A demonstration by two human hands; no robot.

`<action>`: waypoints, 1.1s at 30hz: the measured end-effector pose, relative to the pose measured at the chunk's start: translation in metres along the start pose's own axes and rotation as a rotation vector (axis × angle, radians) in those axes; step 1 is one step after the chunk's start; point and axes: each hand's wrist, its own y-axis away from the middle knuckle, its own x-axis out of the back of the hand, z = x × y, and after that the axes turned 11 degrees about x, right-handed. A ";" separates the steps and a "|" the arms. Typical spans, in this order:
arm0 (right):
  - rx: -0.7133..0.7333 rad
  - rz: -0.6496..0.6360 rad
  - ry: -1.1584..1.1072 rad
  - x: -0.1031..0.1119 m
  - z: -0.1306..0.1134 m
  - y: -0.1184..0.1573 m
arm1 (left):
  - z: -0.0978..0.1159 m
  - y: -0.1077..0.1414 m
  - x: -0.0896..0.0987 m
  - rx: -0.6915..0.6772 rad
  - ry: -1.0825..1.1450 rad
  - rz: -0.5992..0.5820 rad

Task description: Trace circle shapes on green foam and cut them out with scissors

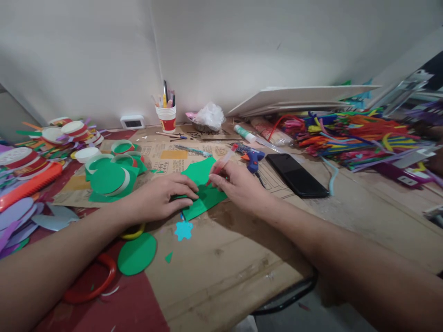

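Note:
A piece of green craft paper lies on the cardboard-covered table, its edges cut unevenly. My left hand rests flat with fingers spread, its fingertips on the paper's left side. Gripped in my right hand is a red pen with a clear barrel, its tip down on the green paper. Just below the paper sit a blue flower-shaped cutout and a small green scrap. Near my left forearm lies a green paper circle.
Green-topped paper cups stand at left, beside an orange-handled tool. Behind my right hand are a blue glue gun, a glue stick and a black phone. Pipe cleaners are heaped at right; a pen cup stands by the wall.

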 end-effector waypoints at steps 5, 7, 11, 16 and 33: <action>0.013 0.005 0.013 0.000 0.002 0.000 | -0.004 -0.001 0.000 0.014 0.079 -0.002; 0.015 0.005 0.007 -0.001 0.003 0.000 | -0.005 -0.001 0.000 0.021 0.091 0.005; 0.019 0.011 0.008 -0.001 0.004 0.001 | -0.004 0.000 0.001 0.034 0.077 -0.012; 0.020 0.011 -0.002 -0.001 0.003 0.001 | -0.003 0.001 0.002 0.044 0.075 -0.019; 0.044 -0.018 0.053 0.000 -0.001 0.001 | -0.004 0.000 0.001 -0.046 -0.002 -0.025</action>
